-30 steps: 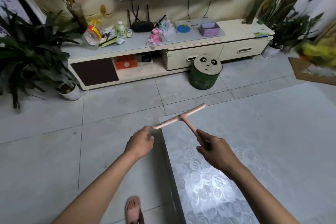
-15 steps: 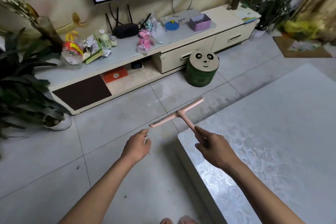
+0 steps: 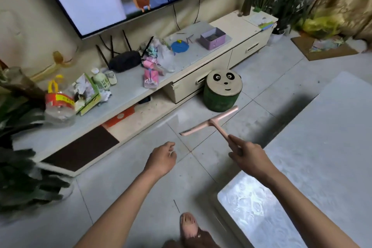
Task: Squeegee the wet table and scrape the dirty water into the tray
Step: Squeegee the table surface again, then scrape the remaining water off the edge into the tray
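right arm stretched forward; right hand (image 3: 248, 156) gripping handle of pink squeegee (image 3: 210, 123), index finger laid along the shaft, other fingers curled round it. squeegee in the air above tiled floor (image 3: 141, 187), blade roughly level, just left of table (image 3: 322, 147) edge, near panda stool (image 3: 222, 90). left hand (image 3: 161, 159) forward, palm down, fingers loosely curled, seemingly holding nothing (fingertips partly hidden).

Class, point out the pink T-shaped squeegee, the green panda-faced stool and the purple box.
Pink T-shaped squeegee (image 3: 212, 122): head view, crossbar's middle.
Green panda-faced stool (image 3: 219, 101): head view, green side.
Purple box (image 3: 213, 43): head view, front wall.
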